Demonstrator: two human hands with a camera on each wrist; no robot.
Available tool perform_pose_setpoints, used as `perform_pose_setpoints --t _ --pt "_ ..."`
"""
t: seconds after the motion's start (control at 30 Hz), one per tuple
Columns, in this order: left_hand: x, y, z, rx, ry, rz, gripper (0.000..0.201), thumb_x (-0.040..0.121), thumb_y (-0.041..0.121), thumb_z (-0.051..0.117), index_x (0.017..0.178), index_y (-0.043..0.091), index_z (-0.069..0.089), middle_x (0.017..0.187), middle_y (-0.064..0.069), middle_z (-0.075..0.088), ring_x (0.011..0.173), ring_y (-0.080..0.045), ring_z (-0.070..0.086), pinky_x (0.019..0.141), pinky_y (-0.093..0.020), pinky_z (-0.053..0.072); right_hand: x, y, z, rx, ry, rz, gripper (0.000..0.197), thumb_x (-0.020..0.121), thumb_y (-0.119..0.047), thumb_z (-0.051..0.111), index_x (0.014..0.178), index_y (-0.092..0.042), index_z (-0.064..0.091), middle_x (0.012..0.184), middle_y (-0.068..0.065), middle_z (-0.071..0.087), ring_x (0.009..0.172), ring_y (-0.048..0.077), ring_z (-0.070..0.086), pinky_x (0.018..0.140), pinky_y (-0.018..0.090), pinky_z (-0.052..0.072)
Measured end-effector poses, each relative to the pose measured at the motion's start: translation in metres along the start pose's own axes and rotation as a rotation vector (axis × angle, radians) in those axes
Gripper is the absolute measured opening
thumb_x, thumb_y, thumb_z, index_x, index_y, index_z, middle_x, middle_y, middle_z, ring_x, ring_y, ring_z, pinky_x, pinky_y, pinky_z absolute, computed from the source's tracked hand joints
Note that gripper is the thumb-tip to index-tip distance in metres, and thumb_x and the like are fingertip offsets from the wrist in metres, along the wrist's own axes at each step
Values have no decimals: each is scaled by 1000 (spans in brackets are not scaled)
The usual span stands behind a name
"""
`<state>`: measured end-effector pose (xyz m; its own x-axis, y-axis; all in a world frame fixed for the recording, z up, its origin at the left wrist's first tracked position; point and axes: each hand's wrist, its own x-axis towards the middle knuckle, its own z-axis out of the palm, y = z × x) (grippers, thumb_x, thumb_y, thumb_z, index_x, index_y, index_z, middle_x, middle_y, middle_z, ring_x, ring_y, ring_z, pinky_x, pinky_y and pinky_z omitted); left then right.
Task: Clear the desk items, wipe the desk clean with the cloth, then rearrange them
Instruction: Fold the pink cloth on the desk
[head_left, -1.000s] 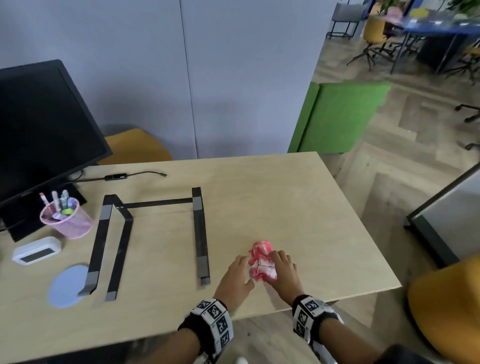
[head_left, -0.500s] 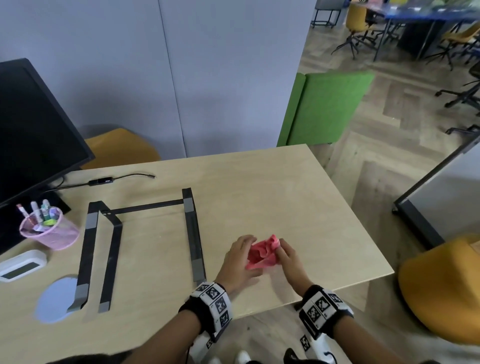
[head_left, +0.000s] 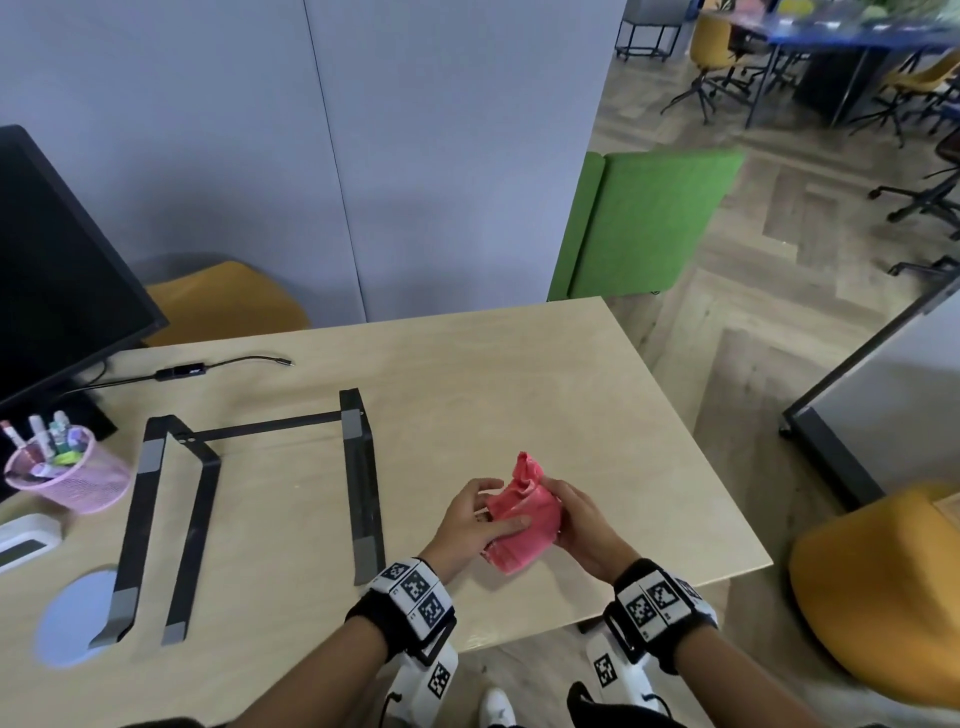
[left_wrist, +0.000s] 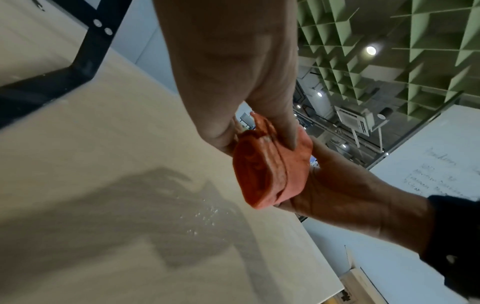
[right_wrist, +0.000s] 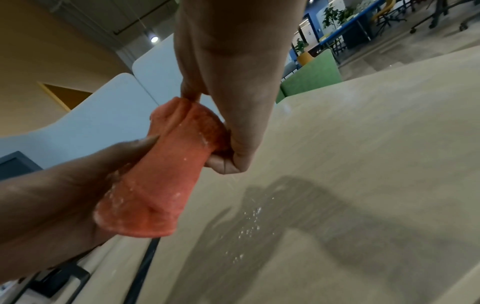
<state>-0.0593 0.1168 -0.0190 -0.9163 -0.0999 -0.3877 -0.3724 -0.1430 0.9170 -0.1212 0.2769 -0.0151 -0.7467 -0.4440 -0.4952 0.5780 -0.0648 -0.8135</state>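
Grip: both hands are clutching the cloth (head_left: 524, 525), lifted off the desk (head_left: 545, 395) near its front edge.
Left hand (head_left: 467, 525): thumb and fingers are pinching the cloth's left side.
Right hand (head_left: 584, 525): fingers are curling round the right side.
Crumbs (right_wrist: 249, 228): white specks are lying on the desk under the cloth.
Stand (head_left: 358, 478): black frame is sitting left of the hands.
Coaster (head_left: 67, 618): blue disc is lying partly under the stand's left foot.
Clock (head_left: 26, 540): white, resting at the left edge.
Cup (head_left: 67, 478): pink mesh cup is holding markers, behind the clock.
Monitor (head_left: 57, 270): standing at the far left.
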Motion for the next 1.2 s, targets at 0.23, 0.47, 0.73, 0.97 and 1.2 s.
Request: perform_pose_setpoints --t 0.23,0.47,0.73,0.97,1.2 --pt "8 -11 1 -29 89 -43 62 74 13 79 125 15 44 112 -15 61 100 -22 61 75 -28 53 2 6 -20 207 -69 30 58 71 -25 72 117 5 54 124 27 57 109 35 56 79 40 51" --pt "16 -15 -6 -73 189 -94 50 80 13 73 123 10 48 99 -12 62 85 -21 64 65 -26 54 -7 9 -40 259 -44 55 44 81 6 61 124 1 51 116 21 63 94 26 66 75 34 58" --pt "8 -48 3 73 136 -253 74 74 5 76 133 13 32 118 -8 49 108 -27 55 78 -39 58 -3 36 -51 -187 290 195 47 85 -6 63 124 -10 36 104 15 59 79 24 60 62 30 49" --pt "11 -44 24 388 76 -134 39 78 -11 61 107 13 51 96 -5 62 75 -14 62 57 -18 54 -5 36 -65 -250 385 113 37 84 9 53 117 -4 43 91 12 58 66 21 58 47 22 47" --pt "35 -22 94 479 -122 63 30 85 -5 57 95 23 52 94 -5 64 81 -22 65 61 -17 53 -19 4 -137 -300 535 44 39 85 4 55 120 -6 45 98 14 60 79 29 61 58 30 48"
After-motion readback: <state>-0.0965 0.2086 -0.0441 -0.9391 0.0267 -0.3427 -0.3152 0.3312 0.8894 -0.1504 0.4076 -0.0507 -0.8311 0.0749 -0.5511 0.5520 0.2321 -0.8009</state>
